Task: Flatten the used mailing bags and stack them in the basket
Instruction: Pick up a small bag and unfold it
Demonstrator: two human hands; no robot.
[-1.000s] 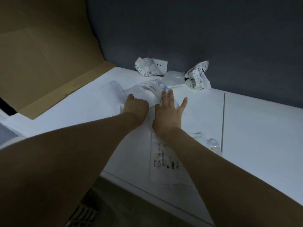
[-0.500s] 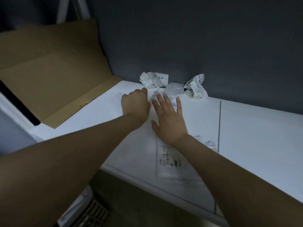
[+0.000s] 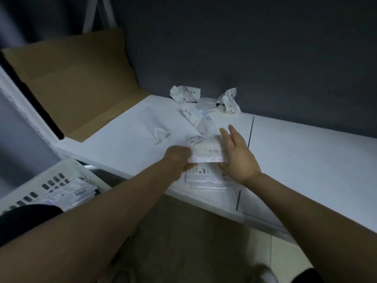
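A flattened white mailing bag (image 3: 207, 153) is lifted a little above the white table (image 3: 306, 160). My left hand (image 3: 178, 159) grips its left edge. My right hand (image 3: 237, 155) lies against its right edge with straight fingers. Under it a flat bag (image 3: 204, 177) with a printed label lies near the table's front edge. A half-smoothed bag (image 3: 199, 117) and a clear bag (image 3: 155, 127) lie farther back. Two crumpled bags (image 3: 184, 93) (image 3: 227, 101) sit by the wall. The white basket (image 3: 47, 176) at the lower left holds flat bags (image 3: 75, 193).
A flattened brown cardboard box (image 3: 77, 78) leans at the left end of the table. A dark wall runs behind the table. A small flat white bag (image 3: 207, 103) lies between the crumpled ones. Floor shows below the table's front edge.
Both hands have pulled back from pressing on the far bag toward the table's front. My left hand has taken hold of a flattened bag and raised it. The basket has come into view.
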